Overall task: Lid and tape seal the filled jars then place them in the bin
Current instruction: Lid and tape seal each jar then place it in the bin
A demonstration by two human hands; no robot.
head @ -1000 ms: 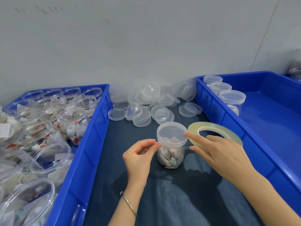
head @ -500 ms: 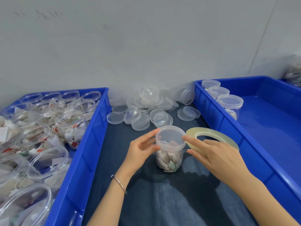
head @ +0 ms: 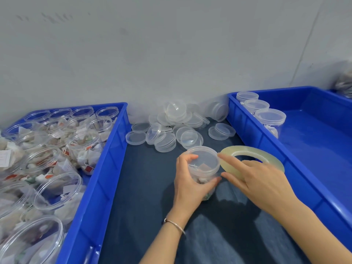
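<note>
Left hand (head: 190, 184) grips lidded jar (head: 203, 164)

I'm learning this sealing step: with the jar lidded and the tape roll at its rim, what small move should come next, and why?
Probably turn the jar with the left hand so tape wraps the lid seam. That hand grips the lidded jar, while the right hand holds the tape roll against its rim.

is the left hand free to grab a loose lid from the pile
Probably not yet: the left hand grips the jar while the right hand holds the tape roll beside it. The lid pile lies unobstructed behind.
</note>
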